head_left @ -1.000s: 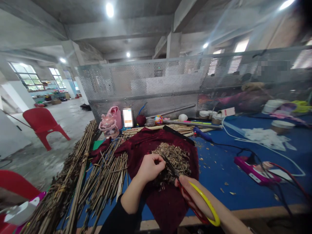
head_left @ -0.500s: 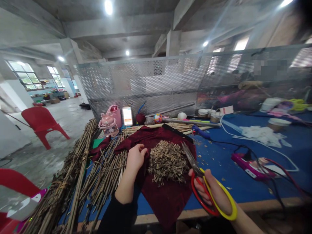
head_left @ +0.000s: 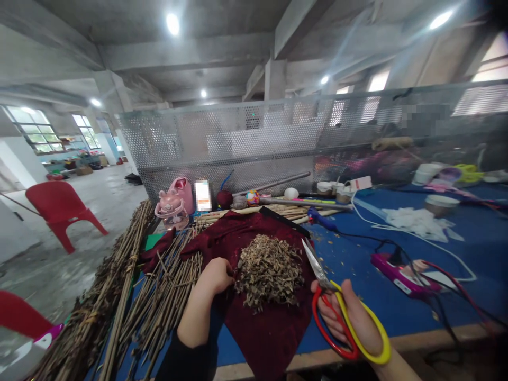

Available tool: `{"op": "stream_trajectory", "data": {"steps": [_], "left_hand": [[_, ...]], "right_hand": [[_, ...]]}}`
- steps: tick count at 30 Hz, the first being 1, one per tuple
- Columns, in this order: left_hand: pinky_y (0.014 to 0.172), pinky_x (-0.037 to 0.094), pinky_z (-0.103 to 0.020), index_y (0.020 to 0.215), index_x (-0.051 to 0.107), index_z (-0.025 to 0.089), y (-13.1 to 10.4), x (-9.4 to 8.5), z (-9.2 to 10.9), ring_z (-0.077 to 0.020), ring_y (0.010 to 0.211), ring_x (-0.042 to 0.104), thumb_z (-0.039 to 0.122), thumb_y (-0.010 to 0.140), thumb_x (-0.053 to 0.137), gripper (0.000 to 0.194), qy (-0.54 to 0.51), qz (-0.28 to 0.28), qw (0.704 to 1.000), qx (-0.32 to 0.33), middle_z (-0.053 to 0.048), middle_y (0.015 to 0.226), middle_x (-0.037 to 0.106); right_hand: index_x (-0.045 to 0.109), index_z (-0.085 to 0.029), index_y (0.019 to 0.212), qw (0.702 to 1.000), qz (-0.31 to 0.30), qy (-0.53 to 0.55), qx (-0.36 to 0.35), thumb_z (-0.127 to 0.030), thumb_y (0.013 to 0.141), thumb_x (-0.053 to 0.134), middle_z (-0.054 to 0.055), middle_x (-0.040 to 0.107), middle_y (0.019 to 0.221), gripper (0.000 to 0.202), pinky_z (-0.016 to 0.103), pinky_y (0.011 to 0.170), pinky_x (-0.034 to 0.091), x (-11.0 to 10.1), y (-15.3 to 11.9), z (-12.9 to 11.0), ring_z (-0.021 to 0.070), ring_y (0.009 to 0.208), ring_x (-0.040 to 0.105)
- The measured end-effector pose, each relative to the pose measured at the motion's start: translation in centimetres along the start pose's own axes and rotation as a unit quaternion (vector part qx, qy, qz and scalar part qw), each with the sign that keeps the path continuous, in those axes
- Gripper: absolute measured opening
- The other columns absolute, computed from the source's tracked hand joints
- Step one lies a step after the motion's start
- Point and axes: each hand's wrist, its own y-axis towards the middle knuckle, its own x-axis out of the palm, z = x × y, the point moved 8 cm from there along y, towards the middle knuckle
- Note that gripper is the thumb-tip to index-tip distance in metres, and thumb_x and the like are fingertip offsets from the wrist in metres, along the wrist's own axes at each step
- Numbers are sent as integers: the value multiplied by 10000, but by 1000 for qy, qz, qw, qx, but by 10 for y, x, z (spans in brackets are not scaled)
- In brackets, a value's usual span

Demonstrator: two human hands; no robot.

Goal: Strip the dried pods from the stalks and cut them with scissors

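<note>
A heap of short, dry brown plant cuttings (head_left: 272,272) lies on a dark red cloth (head_left: 264,336). My left hand (head_left: 216,275) rests at the heap's left edge with its fingers curled in; whatever they may hold is hidden. On the right, my right hand (head_left: 355,317) is wrapped around the scissors (head_left: 325,283), which have one red and one yellow handle loop. Their blades look closed and point up and away, just beside the heap's right side. Left of my left hand, many thin dry stalks (head_left: 159,299) lie side by side.
Tied bundles of longer stalks (head_left: 93,312) line the table's left side. A blue glue gun (head_left: 321,218) and a purple power strip (head_left: 400,278) with cables lie to the right. Behind stand a pink jar (head_left: 170,209), a phone and a perforated metal screen (head_left: 222,148).
My left hand has lowered slightly and its fingers have curled in further at the heap's edge. The scissors have shifted a little away from the heap. The whole view has turned slightly.
</note>
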Motion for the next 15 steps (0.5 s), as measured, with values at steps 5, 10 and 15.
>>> {"op": "stream_trajectory", "data": {"steps": [5, 10, 15], "left_hand": [[736, 442, -268, 797, 706, 160, 0, -15, -1, -197, 806, 638, 109, 643, 531, 239, -29, 94, 995, -23, -95, 846, 706], [583, 443, -229, 815, 668, 141, 4, -24, -1, -124, 566, 590, 164, 705, 549, 163, -230, 167, 959, -8, -57, 713, 677], [519, 433, -202, 823, 635, 129, 7, -18, 16, -95, 515, 545, 211, 666, 633, 177, -474, 174, 863, 11, -11, 625, 620]], "right_hand": [[491, -212, 880, 1000, 5, 4, 5, -762, 589, 547, -84, 401, 440, 625, 110, 256, 236, 2, -1, 1, 7, 303, 201], [488, -209, 833, 1000, 8, 6, 5, -752, 585, 563, -87, 398, 436, 602, 107, 254, 238, 0, 0, 1, 6, 300, 205], [515, -198, 843, 1000, -3, 11, 5, -771, 575, 545, -80, 406, 444, 633, 103, 255, 235, 7, -3, -2, 8, 298, 240]]}}
